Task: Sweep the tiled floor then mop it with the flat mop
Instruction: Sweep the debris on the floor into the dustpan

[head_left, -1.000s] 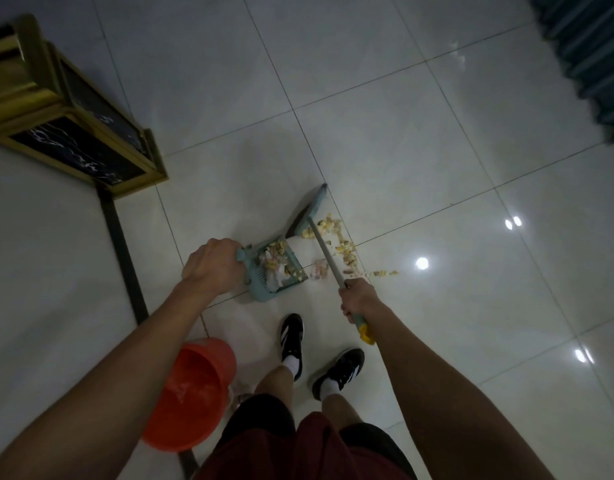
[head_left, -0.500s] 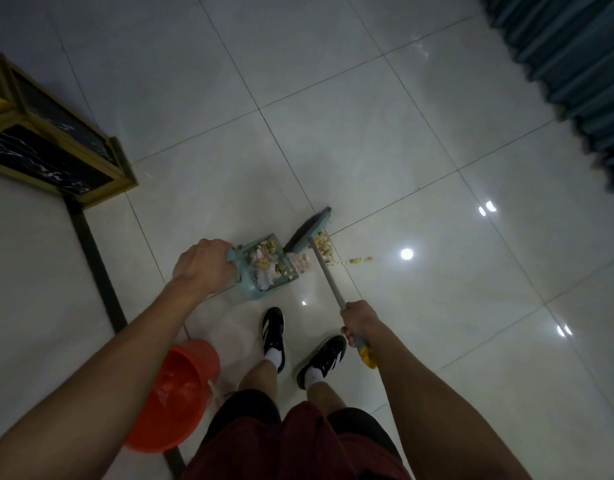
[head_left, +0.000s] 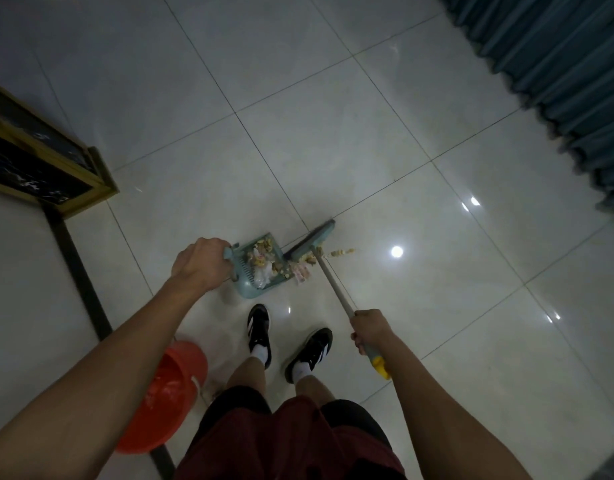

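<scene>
- The dustpan (head_left: 260, 268) is taken as the landmark; it lies on the tiled floor (head_left: 333, 133), just ahead of the two black shoes (head_left: 259, 332), with its open mouth turned to the right.
- The dustpan is filled with pale scraps and yellowish crumbs (head_left: 264, 263).
- The handle at the left end of the dustpan is held by the left hand (head_left: 201, 265), and the fingers are wrapped tightly around it.
- The broom head (head_left: 312, 241) is found just to the right of the dustpan mouth, touching the floor; its long axis is slanted, the near end being low beside the dustpan and the far end pointing up and to the right.
- The broom stick (head_left: 335, 287) runs from the head down and to the right, away from the dustpan, toward the person.
- The stick is gripped by the right hand (head_left: 369, 329), with the fingers clamped on it; a yellow end cap (head_left: 381, 367) is seen below the hand.
- A few pink and yellow scraps (head_left: 303, 273) are left on the floor between the dustpan mouth and the stick.
- A short row of yellow crumbs (head_left: 342, 252) lies to the right of the broom head, farther from the dustpan.
- An orange bucket (head_left: 163, 396) stands below and to the left of the dustpan, beside the left leg.
- A gold-framed cabinet (head_left: 38, 168) is seen far to the left of the dustpan, and a blue curtain (head_left: 558, 81) far to the upper right.
</scene>
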